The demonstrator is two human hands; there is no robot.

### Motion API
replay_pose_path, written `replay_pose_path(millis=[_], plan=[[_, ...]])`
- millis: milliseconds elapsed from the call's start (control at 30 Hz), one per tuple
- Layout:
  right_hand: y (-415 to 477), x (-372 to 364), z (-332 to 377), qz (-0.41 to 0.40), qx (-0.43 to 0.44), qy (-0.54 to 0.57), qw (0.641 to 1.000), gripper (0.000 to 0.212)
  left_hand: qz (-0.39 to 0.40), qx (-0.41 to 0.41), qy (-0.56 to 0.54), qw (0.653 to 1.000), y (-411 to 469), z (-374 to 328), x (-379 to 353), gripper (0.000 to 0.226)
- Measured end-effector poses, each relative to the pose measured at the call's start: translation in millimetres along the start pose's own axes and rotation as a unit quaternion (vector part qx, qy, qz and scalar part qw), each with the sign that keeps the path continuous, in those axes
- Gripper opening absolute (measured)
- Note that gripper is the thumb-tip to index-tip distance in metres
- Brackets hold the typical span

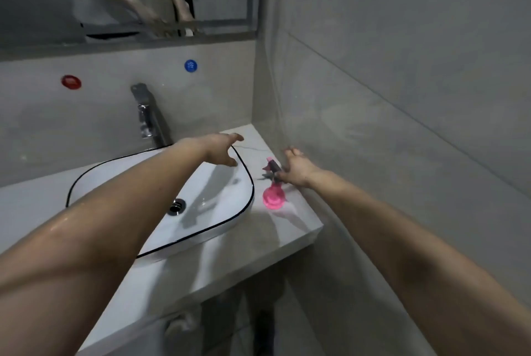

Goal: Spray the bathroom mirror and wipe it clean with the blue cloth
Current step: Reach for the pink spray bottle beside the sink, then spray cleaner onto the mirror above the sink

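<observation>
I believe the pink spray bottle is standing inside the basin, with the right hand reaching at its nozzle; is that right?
Not quite. The head view shows the pink spray bottle standing on the counter, just right of the basin, not inside it. The right hand is indeed reaching at its nozzle.

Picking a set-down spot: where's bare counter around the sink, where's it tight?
Free: counter front-right corner, between basin and spray bottle; strip left of the basin. Tight: between basin and right wall, where the spray bottle stands with the right hand at it.
</observation>
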State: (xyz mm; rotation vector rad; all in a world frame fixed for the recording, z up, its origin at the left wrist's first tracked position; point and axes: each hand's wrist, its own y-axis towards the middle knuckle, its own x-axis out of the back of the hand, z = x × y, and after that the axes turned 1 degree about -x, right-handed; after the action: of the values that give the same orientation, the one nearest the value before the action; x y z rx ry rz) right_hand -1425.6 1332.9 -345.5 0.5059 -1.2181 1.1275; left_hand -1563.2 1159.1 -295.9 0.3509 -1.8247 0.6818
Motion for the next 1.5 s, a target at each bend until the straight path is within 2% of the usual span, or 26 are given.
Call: replay_pose_path(millis=[133, 233, 333, 433, 567, 833, 933, 1067, 1267, 1367, 1500], plan=[[35.4, -6.5, -24.4, 0.028, 0.011, 0.016, 0.999, 0.073, 0.02, 0.002, -0.04, 0.999, 45.5, -8.8, -8.7, 0.071], [59.5, -10.1, -35.0, 0.049, 0.028, 0.037, 0.998, 0.074, 0.038, 0.012, -0.059, 0.997, 68.1, -7.0, -23.1, 0.07], [71.8, -20.6, -37.4, 0.027, 0.024, 0.058, 0.998, 0.073, 0.052, 0.017, -0.115, 0.992, 81.1, -6.3, -41.0, 0.07], [78.0, -41.1, -34.6, 0.007, 0.035, 0.074, 0.997, 0.051, 0.043, 0.015, -0.179, 0.983, 91.5, -1.9, -55.5, 0.067], [81.9, -55.8, -28.1, -0.039, 0.001, 0.094, 0.995, 0.035, 0.057, 0.011, -0.19, 0.98, 99.8, 12.1, -60.9, 0.066], [86.5, -64.9, -17.0, -0.083, -0.04, 0.145, 0.985, 0.03, 0.057, -0.01, -0.182, 0.982, 99.5, 44.3, -41.7, 0.065], [89.8, -52.2, -8.3, -0.082, -0.053, 0.242, 0.965, 0.03, 0.049, -0.021, -0.193, 0.98, 101.8, 53.0, -23.7, 0.062], [88.6, -2.5, 20.8, -0.115, 0.0, 0.265, 0.958, 0.025, 0.028, -0.05, -0.194, 0.979, 105.2, 56.7, 8.9, 0.062], [92.2, 73.2, 82.2, -0.134, 0.109, 0.261, 0.95, 0.034, -0.036, -0.089, -0.186, 0.978, 86.7, 63.5, 69.8, 0.063], [101.9, 99.0, 111.7, -0.167, 0.144, 0.26, 0.94, 0.033, -0.065, -0.088, -0.212, 0.971, 66.4, 84.2, 94.3, 0.066], [112.9, 110.8, 153.8, -0.158, 0.171, 0.297, 0.926, 0.025, -0.115, -0.054, -0.275, 0.953, 33.6, 118.7, 119.3, 0.061]])
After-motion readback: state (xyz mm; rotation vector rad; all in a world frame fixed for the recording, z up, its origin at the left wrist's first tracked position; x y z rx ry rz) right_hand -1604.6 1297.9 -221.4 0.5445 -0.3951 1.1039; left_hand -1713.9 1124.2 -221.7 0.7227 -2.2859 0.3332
